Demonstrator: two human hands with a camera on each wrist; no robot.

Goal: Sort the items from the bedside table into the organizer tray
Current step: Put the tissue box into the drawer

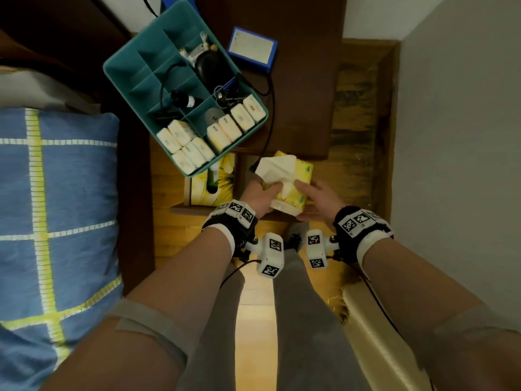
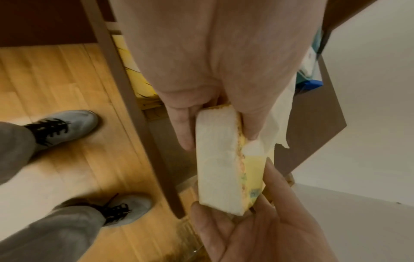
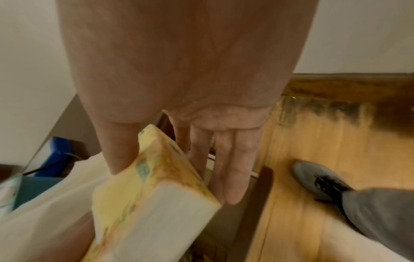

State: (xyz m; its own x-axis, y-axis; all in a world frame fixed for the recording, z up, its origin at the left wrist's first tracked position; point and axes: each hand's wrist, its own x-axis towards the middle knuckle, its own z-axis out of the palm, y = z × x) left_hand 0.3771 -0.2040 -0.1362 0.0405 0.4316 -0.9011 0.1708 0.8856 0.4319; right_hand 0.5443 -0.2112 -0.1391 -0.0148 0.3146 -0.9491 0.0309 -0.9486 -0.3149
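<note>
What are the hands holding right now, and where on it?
The left hand grips the yellow tissue pack at its near end; the right hand has open fingers against its right side.

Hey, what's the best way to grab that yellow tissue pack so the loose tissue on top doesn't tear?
Probably by its two long yellow sides, coming from the near, white end. The tissue pack is a narrow soft block, so a hand spans its width. The left hand already pinches one side, thumb on top, fingers below. The loose tissue sticks out at the far end, so stay clear of that.
</note>
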